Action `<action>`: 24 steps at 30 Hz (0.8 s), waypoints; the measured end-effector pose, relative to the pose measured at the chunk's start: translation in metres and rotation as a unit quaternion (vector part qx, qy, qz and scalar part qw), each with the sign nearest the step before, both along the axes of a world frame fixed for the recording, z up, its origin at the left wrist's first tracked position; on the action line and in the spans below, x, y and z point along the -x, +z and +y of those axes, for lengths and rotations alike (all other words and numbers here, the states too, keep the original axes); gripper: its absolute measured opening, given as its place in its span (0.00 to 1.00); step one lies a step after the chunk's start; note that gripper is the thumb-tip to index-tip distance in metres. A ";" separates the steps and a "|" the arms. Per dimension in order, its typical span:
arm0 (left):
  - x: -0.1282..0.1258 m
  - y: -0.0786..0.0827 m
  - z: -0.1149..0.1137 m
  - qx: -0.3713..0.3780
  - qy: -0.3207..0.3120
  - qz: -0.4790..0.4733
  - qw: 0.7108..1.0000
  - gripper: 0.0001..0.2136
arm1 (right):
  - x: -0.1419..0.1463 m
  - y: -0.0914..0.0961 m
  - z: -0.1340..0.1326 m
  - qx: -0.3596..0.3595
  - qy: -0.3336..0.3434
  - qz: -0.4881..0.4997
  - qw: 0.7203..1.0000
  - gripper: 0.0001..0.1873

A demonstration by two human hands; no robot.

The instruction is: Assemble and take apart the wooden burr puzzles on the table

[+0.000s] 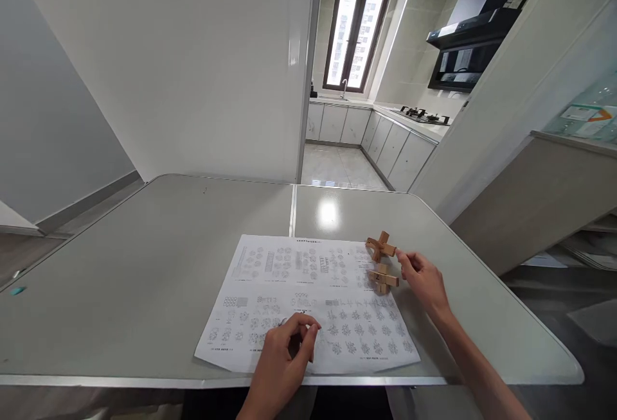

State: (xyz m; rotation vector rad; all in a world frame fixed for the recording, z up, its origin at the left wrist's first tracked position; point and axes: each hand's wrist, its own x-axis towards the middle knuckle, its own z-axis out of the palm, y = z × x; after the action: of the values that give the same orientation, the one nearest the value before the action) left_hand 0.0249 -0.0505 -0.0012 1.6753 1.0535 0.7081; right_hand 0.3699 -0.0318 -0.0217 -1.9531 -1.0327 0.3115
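Note:
A printed instruction sheet (289,291) with rows of small line diagrams lies spread on the table. On its right edge sit two cross-shaped wooden burr puzzles. The farther wooden puzzle (380,246) has one bar pointing right, and the fingertips of my right hand (425,282) are pinched at that bar's end. Just nearer to me is the second wooden puzzle (383,277), marked with a dark "2"; no hand touches it. My left hand (285,357) rests over the sheet's lower middle, its fingers curled and thumb close to the forefinger, with nothing visible in them.
The pale table (120,291) has a metal seam and rounded corners. A small turquoise piece (18,291) lies at its far left edge. Beyond the table are a white wall (207,73) and a kitchen doorway. Plastic bottles (590,115) stand on a cabinet at right.

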 end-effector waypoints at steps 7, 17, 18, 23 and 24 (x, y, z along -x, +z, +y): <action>0.000 0.001 -0.001 0.015 0.002 0.017 1.000 0.19 | -0.010 0.000 0.032 0.040 0.054 -0.044 0.997 0.24; 0.000 0.003 -0.001 0.010 0.002 0.008 1.000 0.19 | 0.056 0.043 -0.031 -0.093 0.085 -0.019 0.992 0.24; 0.000 0.003 -0.001 0.010 0.003 0.006 1.000 0.19 | 0.069 0.045 -0.042 -0.099 0.114 0.005 0.989 0.23; 0.000 0.002 -0.002 0.009 0.012 -0.010 1.000 0.17 | 0.119 0.022 -0.069 -0.071 0.197 0.147 0.967 0.23; 0.001 0.002 -0.002 0.013 0.011 -0.014 1.000 0.17 | 0.126 0.015 -0.071 -0.063 0.207 0.169 0.962 0.23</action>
State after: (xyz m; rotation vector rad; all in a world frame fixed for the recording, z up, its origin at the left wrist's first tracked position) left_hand 0.0244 -0.0526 0.0008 1.6290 1.0588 0.7285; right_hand 0.2444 -0.1025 -0.0069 -1.4917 -1.1906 0.7639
